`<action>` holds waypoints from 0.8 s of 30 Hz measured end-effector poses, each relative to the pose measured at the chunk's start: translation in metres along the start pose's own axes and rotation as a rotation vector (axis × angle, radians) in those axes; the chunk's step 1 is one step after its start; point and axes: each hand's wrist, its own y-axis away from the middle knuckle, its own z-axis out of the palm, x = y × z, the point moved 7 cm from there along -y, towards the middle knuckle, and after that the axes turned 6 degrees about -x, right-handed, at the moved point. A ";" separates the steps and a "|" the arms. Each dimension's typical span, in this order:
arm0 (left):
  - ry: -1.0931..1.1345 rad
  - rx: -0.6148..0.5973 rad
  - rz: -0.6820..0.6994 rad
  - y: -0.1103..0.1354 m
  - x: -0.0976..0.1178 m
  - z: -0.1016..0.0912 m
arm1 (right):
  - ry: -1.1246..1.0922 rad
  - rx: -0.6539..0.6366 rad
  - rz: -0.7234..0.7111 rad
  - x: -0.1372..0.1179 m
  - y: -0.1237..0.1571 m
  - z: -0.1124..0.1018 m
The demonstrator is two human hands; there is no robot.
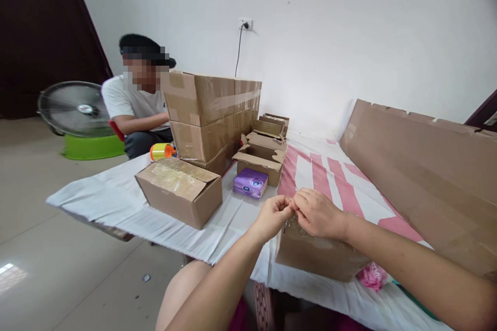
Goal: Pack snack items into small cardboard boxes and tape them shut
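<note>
I note left hand (276,213) and right hand (317,213) pinched closed by the cardboard box (316,257), on what I cannot tell; a sharp tug could shift the box.

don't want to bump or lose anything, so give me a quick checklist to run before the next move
1. Hands apart: not ok; the left hand and right hand meet, fingertips together, by the near box.
2. What the fingertips pinch: cannot tell, too small.
3. Near box fully closed: cannot tell; the right hand and arm hide much of its top.
4. Purple pack apart from both hands: ok, beside the open carton.
5. Co-worker away from the near box: ok, beyond the stacked boxes.
</note>
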 end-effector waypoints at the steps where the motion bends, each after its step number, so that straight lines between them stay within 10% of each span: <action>1: -0.008 0.002 0.002 0.000 0.000 -0.001 | -0.040 0.013 -0.006 0.000 0.001 -0.003; 7: -0.043 0.070 0.012 0.000 0.002 -0.018 | -0.364 0.133 0.016 0.016 0.022 -0.048; 11: -0.119 -0.024 0.013 0.003 0.005 -0.015 | -0.465 0.362 0.369 0.077 0.084 -0.062; 16: -0.293 -0.072 0.032 0.007 0.000 -0.004 | -0.359 0.204 0.956 0.139 0.209 -0.003; 24: -0.106 0.100 0.058 -0.001 -0.010 0.000 | -0.412 -0.094 1.034 0.121 0.335 0.095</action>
